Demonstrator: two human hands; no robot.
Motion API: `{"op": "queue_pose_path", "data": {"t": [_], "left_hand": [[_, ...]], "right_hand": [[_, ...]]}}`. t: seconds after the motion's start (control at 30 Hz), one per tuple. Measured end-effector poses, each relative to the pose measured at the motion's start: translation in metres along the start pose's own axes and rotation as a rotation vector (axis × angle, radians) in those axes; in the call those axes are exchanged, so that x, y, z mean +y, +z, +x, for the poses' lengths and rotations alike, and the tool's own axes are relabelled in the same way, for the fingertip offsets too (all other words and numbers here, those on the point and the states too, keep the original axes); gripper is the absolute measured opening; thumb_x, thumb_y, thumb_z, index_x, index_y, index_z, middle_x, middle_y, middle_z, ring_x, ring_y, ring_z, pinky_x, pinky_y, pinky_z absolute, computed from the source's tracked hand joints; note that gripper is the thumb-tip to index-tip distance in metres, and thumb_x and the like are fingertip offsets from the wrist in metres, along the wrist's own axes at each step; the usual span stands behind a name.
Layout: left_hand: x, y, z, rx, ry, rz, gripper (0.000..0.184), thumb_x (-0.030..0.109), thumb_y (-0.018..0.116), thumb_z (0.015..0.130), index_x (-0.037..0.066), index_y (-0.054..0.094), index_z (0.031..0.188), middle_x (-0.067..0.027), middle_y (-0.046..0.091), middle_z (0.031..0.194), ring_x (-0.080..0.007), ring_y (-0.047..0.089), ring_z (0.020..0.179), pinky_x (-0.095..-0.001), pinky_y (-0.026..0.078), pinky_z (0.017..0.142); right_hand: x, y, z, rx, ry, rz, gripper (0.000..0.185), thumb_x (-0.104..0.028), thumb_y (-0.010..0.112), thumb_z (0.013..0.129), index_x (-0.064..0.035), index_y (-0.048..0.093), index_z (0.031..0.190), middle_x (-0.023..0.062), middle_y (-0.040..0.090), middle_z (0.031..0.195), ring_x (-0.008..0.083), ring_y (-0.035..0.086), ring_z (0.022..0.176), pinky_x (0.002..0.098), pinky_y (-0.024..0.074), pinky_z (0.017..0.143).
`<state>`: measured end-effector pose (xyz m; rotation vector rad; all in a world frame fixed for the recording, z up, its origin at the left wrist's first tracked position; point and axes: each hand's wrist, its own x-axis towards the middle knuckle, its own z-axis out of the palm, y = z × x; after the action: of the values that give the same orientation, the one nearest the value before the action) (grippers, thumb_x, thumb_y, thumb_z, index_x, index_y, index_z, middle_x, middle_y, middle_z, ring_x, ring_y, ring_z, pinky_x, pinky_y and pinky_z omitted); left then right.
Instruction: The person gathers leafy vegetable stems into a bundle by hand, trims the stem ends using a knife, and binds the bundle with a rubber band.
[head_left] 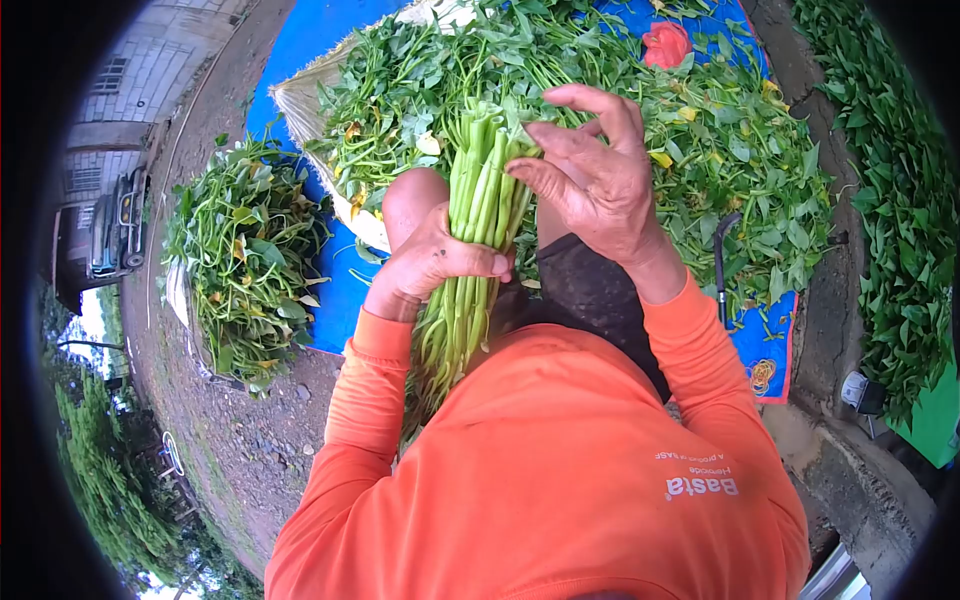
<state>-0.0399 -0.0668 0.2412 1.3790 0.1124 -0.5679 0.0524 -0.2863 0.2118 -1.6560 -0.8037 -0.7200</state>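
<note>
My left hand (437, 258) is wrapped round the middle of a thick bundle of long green stems (480, 200). The bundle's cut ends point away from me, and its thin, stringy ends hang down beside my orange shirt. Up at the cut ends is my right hand (590, 165), its thumb and fingers curved apart beside the stems. The thumb tip is close to the bundle's upper right side; whether it touches cannot be told. Behind the bundle lies a big heap of leafy greens (430, 75).
A blue tarp (345, 310) lies under the greens. Another leafy pile (250, 260) stands at the left. At the right are a dark curved tool handle (722, 260), rubber bands (762, 376) and more loose greens (740, 170). A red plastic bag (666, 45) lies at the top.
</note>
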Motion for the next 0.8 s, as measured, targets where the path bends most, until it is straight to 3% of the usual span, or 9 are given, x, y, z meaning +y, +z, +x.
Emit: {"op": "queue_pose_path", "data": {"t": [0.03,0.07,0.2,0.4,0.57,0.67,0.73,0.77,0.8], "left_hand": [[0.000,0.000,0.002,-0.010,-0.034,0.027,0.049,0.008,0.085,0.076,-0.001,0.067,0.121,-0.0080,0.072,0.093,-0.0184,0.071,0.081,-0.0321,0.059,0.076],[0.000,0.001,0.006,-0.023,-0.068,0.051,0.050,0.009,0.085,0.076,-0.001,0.067,0.121,-0.0079,0.072,0.093,-0.0182,0.071,0.081,-0.0320,0.058,0.077],[-0.006,0.004,0.013,-0.101,-0.072,0.033,0.052,0.011,0.085,0.077,-0.001,0.067,0.125,-0.0074,0.072,0.094,-0.0176,0.070,0.081,-0.0317,0.057,0.077],[-0.003,0.001,0.010,-0.053,-0.083,0.010,0.061,0.015,0.085,0.075,-0.002,0.064,0.130,-0.0100,0.071,0.093,-0.0198,0.069,0.080,-0.0329,0.057,0.077],[-0.004,0.006,0.019,-0.076,-0.113,0.031,0.058,0.014,0.085,0.076,-0.001,0.066,0.129,-0.0082,0.071,0.094,-0.0187,0.070,0.081,-0.0323,0.057,0.078],[0.004,0.000,0.006,0.005,-0.089,0.034,0.066,0.013,0.084,0.071,-0.003,0.061,0.131,-0.0100,0.069,0.094,-0.0220,0.069,0.082,-0.0334,0.057,0.076],[0.010,-0.003,-0.015,0.206,-0.014,0.007,0.074,0.013,0.084,0.069,-0.004,0.055,0.136,-0.0113,0.066,0.094,-0.0241,0.068,0.080,-0.0348,0.057,0.072],[0.008,-0.009,-0.027,0.348,0.054,-0.013,0.078,0.014,0.084,0.068,-0.004,0.053,0.138,-0.0120,0.065,0.095,-0.0248,0.067,0.078,-0.0354,0.057,0.070],[0.008,-0.018,-0.038,0.362,0.127,-0.086,0.080,0.014,0.084,0.068,-0.004,0.052,0.139,-0.0122,0.063,0.096,-0.0242,0.065,0.077,-0.0354,0.057,0.069]], "right_hand": [[0.006,-0.008,0.003,-0.080,-0.155,-0.140,0.044,-0.022,0.091,0.085,-0.0050,0.075,0.122,0.0084,0.073,0.109,0.0277,0.066,0.109,0.0398,0.0556,0.088],[0.002,-0.011,0.011,-0.114,-0.085,0.020,0.016,-0.013,0.087,0.088,-0.0023,0.079,0.098,0.0070,0.072,0.101,0.0274,0.067,0.096,0.0382,0.0542,0.081],[0.011,-0.021,0.028,-0.071,0.318,0.352,0.016,-0.014,0.083,0.095,-0.0010,0.078,0.102,0.0079,0.071,0.097,0.0206,0.068,0.088,0.0323,0.0537,0.079],[0.032,-0.034,0.022,-0.099,0.200,0.141,0.029,-0.025,0.084,0.096,-0.0013,0.078,0.113,0.0088,0.072,0.102,0.0207,0.070,0.095,0.0348,0.0564,0.086],[0.036,-0.028,0.027,-0.374,0.102,0.266,0.023,-0.011,0.084,0.093,-0.0018,0.075,0.113,0.0080,0.072,0.112,0.0179,0.069,0.101,0.0302,0.0534,0.090],[0.068,-0.057,0.041,-0.144,0.429,0.289,0.026,-0.011,0.082,0.094,0.0028,0.073,0.114,0.0122,0.073,0.117,0.0242,0.071,0.102,0.0351,0.0554,0.094],[0.161,-0.097,0.023,-0.030,0.505,0.022,0.030,-0.026,0.075,0.100,-0.0062,0.070,0.122,0.0117,0.075,0.103,0.0204,0.068,0.092,0.0375,0.0561,0.087],[0.176,-0.104,0.008,-0.039,0.411,-0.625,0.032,-0.022,0.077,0.097,-0.0035,0.072,0.123,0.0144,0.075,0.110,0.0278,0.071,0.099,0.0397,0.0563,0.094],[0.199,-0.107,-0.021,-0.066,0.423,-0.845,0.034,-0.022,0.076,0.096,-0.0037,0.073,0.125,0.0166,0.076,0.113,0.0330,0.072,0.104,0.0415,0.0562,0.098]]}}
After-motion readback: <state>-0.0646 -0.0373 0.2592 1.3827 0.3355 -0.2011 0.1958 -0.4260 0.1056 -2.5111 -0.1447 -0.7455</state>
